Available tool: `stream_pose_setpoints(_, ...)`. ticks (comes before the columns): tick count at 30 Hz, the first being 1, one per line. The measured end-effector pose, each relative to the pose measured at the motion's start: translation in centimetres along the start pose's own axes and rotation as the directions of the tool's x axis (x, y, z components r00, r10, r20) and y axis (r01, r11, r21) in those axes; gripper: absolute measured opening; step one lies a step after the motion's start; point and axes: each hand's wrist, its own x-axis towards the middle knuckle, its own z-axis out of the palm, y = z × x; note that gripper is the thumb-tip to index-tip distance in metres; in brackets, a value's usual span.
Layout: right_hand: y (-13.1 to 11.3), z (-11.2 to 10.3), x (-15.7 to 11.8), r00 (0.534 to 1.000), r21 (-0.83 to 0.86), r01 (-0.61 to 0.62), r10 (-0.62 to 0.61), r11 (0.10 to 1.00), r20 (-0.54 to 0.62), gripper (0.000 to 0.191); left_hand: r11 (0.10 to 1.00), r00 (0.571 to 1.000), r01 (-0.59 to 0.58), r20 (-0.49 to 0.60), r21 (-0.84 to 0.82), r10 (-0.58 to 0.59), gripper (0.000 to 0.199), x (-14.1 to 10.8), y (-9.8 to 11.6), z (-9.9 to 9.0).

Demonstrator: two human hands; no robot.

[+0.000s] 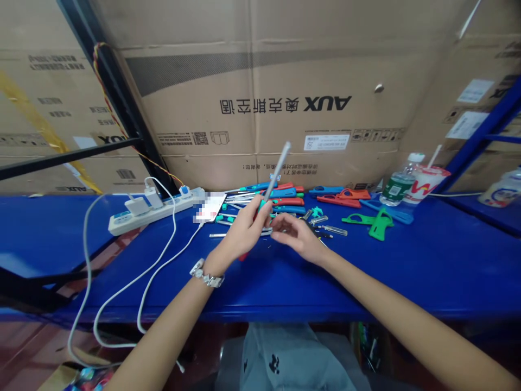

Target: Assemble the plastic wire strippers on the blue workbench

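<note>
My left hand (246,225) is closed around a long tool with a silver shaft (279,169), which points up and away to the right. A teal part shows by the fingers, and a red end shows below the palm. My right hand (299,236) is just to the right, fingers loosely curled and thumb apart, with nothing visible in it. Behind both hands lies a pile of red and blue handled tools (288,201) with silver shafts and teal bits. Small clear-handled metal pieces (334,230) lie beyond my right hand.
Green plastic pieces (380,222) and orange-red ones (352,196) lie at right, near a water bottle (394,187) and a paper cup (425,184). A power strip (157,209) with white cables and a phone (211,207) sit at left. Cardboard boxes (260,70) stand behind the blue table (345,293).
</note>
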Motion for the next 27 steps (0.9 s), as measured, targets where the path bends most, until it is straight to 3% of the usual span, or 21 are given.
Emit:
stream_pose_setpoints(4,-0.1,1.4,-0.4,0.995,-0.036,0.009,-0.006,0.999,0.1,0.03,0.965,0.981,0.055,-0.164,-0.255,-0.099,0.034,0.4,0.5,2.5)
stream_pose_setpoints(8,0.2,0.7,-0.9,0.981,0.043,-0.141,0.133,0.989,0.143,0.031,0.936,0.957,0.181,-0.164,-0.302,-0.238,0.032,-0.2,-0.4,2.3)
stream_pose_setpoints(10,0.3,-0.2,-1.3,0.985,-0.071,-0.138,0.145,0.988,0.095,0.027,0.949,0.944,0.23,-0.186,-0.215,-0.271,0.032,-1.3,-1.0,1.0)
stream_pose_setpoints(13,0.1,-1.3,-1.8,0.995,-0.407,-0.01,0.052,0.913,0.091,0.022,0.948,0.866,0.303,-0.389,-0.094,-0.315,0.044,-3.5,-1.4,-1.4)
stream_pose_setpoints(14,-0.1,-1.5,-1.9,0.992,-0.509,0.035,0.031,0.86,0.121,0.024,0.955,0.825,0.292,-0.494,-0.046,-0.276,0.047,-4.2,-1.4,-2.1)
stream_pose_setpoints(16,-0.3,-1.3,-2.1,0.981,-0.659,0.105,0.032,0.745,0.193,0.03,0.97,0.799,0.228,-0.585,0.078,-0.141,0.047,-5.2,-1.4,-2.9)
stream_pose_setpoints(18,-0.4,-0.8,-2.2,0.967,-0.746,0.157,0.052,0.647,0.249,0.035,0.971,0.818,0.16,-0.575,0.176,-0.031,0.047,-5.4,-1.2,-3.0)
stream_pose_setpoints(21,-0.4,-0.1,-2.2,0.949,-0.799,0.239,0.044,0.552,0.314,0.036,0.971,0.875,0.075,-0.482,0.229,0.046,0.047,-4.7,-1.3,-2.2)
stream_pose_setpoints(27,-0.4,-0.1,-3.1,0.945,-0.797,0.255,0.035,0.547,0.326,0.025,0.963,0.94,0.083,-0.342,0.257,0.01,0.051,-3.5,-2.1,-0.6)
